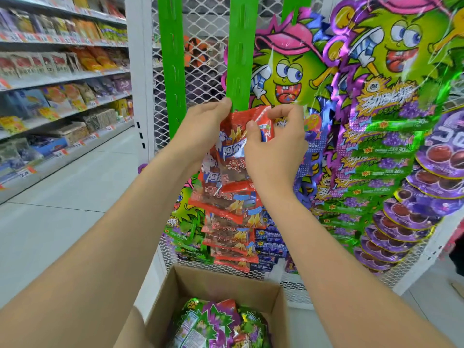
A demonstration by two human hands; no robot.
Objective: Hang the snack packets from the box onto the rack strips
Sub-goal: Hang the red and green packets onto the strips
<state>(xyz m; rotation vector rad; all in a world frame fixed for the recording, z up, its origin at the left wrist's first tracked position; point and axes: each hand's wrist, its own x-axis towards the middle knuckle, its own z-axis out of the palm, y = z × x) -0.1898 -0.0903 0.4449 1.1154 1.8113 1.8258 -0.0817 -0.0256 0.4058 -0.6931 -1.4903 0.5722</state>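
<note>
- Two hands work together on one red packet (237, 126). Your left hand (200, 129) has its fingers curled round the left top corner, with the fingertips against the middle green strip (238, 46). Your right hand (273, 146) pinches the right top corner between thumb and fingers.
- Gripping both corners stretches the top edge flat. I judge this is needed so that the hang hole can meet a hook of the strip.
- The hole and the hook are hidden behind your fingers, so it cannot be told if the packet is hooked yet.
- You hold the packet just above the hung red packets (231, 222), which overlap down the same strip. The new one would continue that column upward, and the strip above your hands is bare.
- The cardboard box (272, 297) stands open on the floor directly below the strip, probably so that you only reach down for the next one. The packets inside (213, 325) look mostly green and purple.
- Large green and purple packets (376, 96) hang just beside your right hand, so be careful not to brush them when you let go.
- The left green strip (172, 59) carries nothing in its visible part.
</note>
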